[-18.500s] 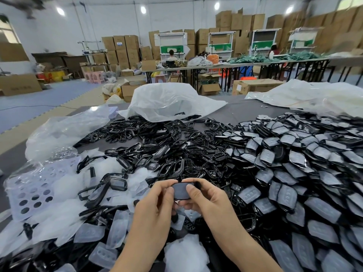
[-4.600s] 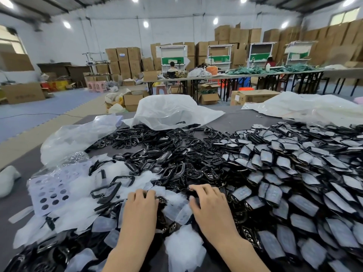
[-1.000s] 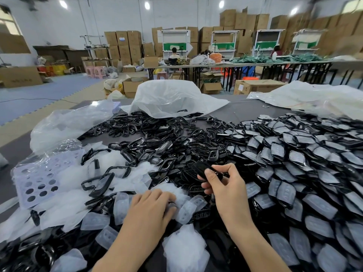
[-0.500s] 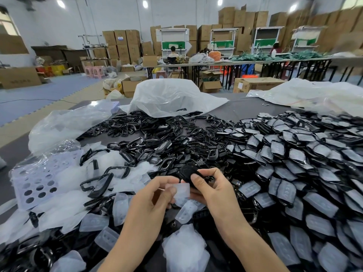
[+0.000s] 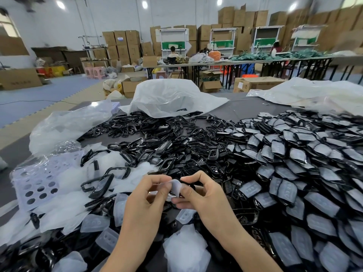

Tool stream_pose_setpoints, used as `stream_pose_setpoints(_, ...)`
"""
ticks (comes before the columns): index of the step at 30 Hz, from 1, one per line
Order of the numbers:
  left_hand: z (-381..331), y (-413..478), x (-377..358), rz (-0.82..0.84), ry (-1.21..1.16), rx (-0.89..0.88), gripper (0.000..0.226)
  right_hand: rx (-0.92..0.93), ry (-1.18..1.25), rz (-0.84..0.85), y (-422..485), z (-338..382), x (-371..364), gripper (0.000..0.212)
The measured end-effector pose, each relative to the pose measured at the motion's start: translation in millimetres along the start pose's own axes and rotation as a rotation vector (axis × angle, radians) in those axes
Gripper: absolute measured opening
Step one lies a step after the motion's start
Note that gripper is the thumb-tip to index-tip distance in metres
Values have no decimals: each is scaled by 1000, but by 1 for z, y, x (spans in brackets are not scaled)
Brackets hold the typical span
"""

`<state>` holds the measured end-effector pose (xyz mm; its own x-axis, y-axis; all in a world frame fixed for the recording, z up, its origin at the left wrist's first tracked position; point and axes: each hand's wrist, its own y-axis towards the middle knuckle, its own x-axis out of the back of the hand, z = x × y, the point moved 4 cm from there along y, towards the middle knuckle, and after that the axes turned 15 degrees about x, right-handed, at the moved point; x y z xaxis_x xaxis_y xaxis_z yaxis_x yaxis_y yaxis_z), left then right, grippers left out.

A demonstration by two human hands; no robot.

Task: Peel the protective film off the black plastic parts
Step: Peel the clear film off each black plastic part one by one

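Above the table's near middle, my right hand (image 5: 202,193) grips a small black plastic part (image 5: 189,182), mostly hidden by the fingers. My left hand (image 5: 151,195) pinches the translucent white film (image 5: 175,187), which curls up off the part between both hands. A big heap of black parts with film on them (image 5: 294,173) covers the right side of the table. Bare black parts and frames (image 5: 167,142) lie across the middle. Peeled films (image 5: 110,218) lie scattered at the near left.
A white plastic bag (image 5: 170,97) lies at the table's far side and another white plastic sheet (image 5: 314,93) at the far right. A clear bag (image 5: 66,124) and a perforated sheet (image 5: 39,183) sit at the left. Cardboard boxes and work tables stand beyond.
My right hand picked a black part off the pile and drew it toward me. My left hand rose from the films to meet it and has lifted the film's edge off the part.
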<state>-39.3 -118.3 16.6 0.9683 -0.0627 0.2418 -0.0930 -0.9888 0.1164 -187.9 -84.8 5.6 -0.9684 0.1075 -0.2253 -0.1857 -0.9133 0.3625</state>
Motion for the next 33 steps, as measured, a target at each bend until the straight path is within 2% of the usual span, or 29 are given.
stream_pose_setpoints(2,0,0,-1,14,-32,27,21,2,29,5,0,1,-2,13)
stream_pose_setpoints(5,1,2,0,49,-96,49,23,-3,86,12,0,2,-5,28)
stream_pose_setpoints(7,1,3,-1,78,-116,58,28,-3,92,9,0,1,-6,30)
stream_pose_setpoints(11,5,2,-8,185,-56,77,43,7,25,-32,0,-6,-2,10)
stream_pose_setpoints(13,6,1,-10,197,-38,65,47,-3,15,-70,0,-7,2,9)
stream_pose_setpoints(19,7,4,-8,138,-24,70,31,22,-3,-99,3,-4,8,11)
stream_pose_setpoints(26,11,4,-10,203,-101,174,22,39,-55,-25,0,-2,1,7)
stream_pose_setpoints(29,8,3,-10,252,-142,181,19,57,-109,-25,0,-4,2,18)
stream_pose_setpoints(33,5,3,-6,237,-125,156,19,52,-67,-47,0,-1,4,9)
